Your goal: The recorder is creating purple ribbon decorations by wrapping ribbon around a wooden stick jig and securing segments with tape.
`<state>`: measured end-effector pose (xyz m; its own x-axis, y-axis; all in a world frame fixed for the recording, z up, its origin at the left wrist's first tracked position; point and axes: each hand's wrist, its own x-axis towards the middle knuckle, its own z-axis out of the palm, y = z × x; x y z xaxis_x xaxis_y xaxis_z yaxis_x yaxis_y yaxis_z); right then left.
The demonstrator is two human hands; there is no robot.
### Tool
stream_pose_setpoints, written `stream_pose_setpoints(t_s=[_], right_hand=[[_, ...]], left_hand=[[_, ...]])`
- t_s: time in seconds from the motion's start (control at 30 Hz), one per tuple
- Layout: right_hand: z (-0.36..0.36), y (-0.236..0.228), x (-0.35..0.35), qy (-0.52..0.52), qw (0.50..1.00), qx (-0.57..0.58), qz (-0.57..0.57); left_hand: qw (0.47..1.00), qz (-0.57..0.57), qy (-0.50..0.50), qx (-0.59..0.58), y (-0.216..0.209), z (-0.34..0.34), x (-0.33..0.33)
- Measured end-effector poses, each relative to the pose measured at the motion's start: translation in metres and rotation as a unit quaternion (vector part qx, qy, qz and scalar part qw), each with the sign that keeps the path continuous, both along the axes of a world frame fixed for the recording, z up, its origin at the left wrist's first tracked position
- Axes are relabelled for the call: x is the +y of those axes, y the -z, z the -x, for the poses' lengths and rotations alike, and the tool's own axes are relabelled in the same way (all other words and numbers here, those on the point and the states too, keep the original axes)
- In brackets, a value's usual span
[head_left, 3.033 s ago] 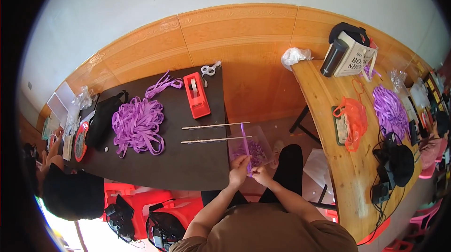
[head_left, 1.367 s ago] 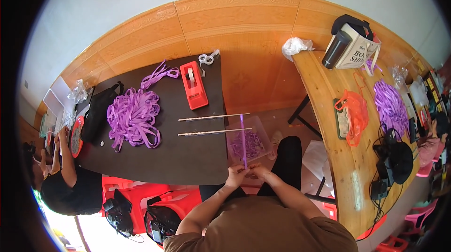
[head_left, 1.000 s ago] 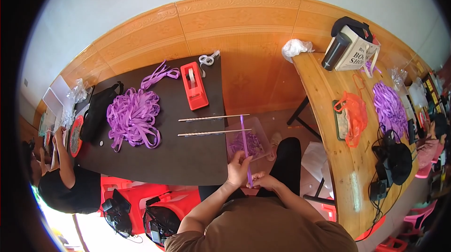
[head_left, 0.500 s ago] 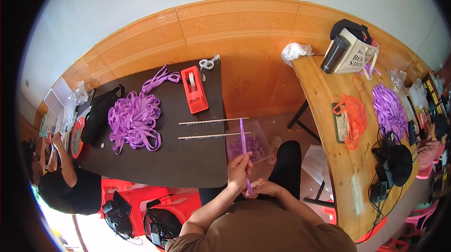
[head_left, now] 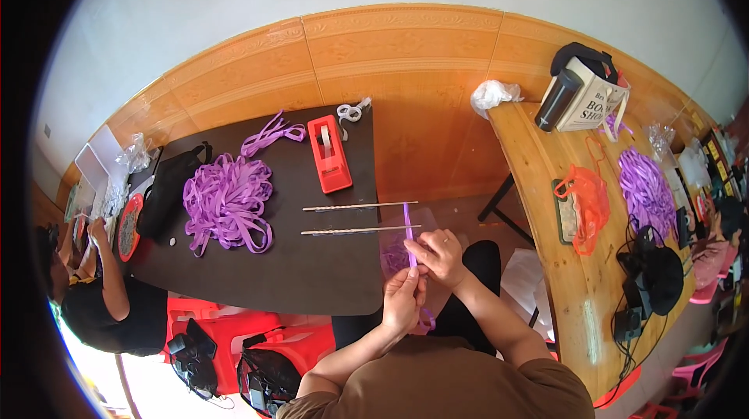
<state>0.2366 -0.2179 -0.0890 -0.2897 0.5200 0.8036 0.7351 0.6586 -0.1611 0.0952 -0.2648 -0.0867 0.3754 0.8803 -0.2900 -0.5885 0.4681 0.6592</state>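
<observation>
A narrow purple ribbon runs up from my hands to two thin metal rods, crossing them near their right ends. My left hand pinches the ribbon, and its loose tail hangs below. Just above and to the right, my right hand has its fingers closed on the same ribbon. The far rod and the near rod lie roughly parallel, jutting past the right edge of the dark table. Partly behind my hands, a clear plastic bin holds purple ribbon pieces.
On the dark table are a purple ribbon heap, a red tape dispenser, tape rolls and a black pouch. A wooden table stands right, bearing an orange bag. Another person works at left.
My right hand has risen from below the left hand to grip the ribbon above it. My left hand has lowered slightly. The view has shifted a little.
</observation>
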Motion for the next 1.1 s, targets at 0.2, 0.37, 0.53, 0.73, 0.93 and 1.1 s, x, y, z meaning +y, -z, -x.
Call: stream_pose_setpoints(t_s=[0.2, 0.37, 0.53, 0.73, 0.93, 1.1], right_hand=[[0.005, -0.001, 0.003, 0.016, 0.994, -0.060, -0.092], [0.008, -0.022, 0.003, -0.054, 0.998, 0.027, -0.010], [0.009, -0.054, 0.027, -0.039, 0.964, 0.212, 0.158], [-0.009, -0.059, 0.098, -0.120, 0.746, 0.443, 0.483], [-0.019, -0.035, 0.127, -0.135, 0.632, 0.479, 0.594], [-0.023, -0.018, 0.130, -0.103, 0.570, 0.531, 0.618]], left_hand=[[1.000, 0.009, 0.020, -0.009, -0.008, 0.006, -0.006], [0.997, -0.055, 0.048, 0.037, -0.043, 0.017, -0.006], [0.922, -0.375, 0.004, 0.094, -0.076, 0.033, 0.002], [0.964, -0.235, -0.015, 0.127, -0.006, -0.002, 0.009], [0.972, -0.113, -0.076, 0.194, 0.075, -0.017, 0.052], [0.943, -0.200, -0.153, 0.219, 0.066, -0.031, 0.093]])
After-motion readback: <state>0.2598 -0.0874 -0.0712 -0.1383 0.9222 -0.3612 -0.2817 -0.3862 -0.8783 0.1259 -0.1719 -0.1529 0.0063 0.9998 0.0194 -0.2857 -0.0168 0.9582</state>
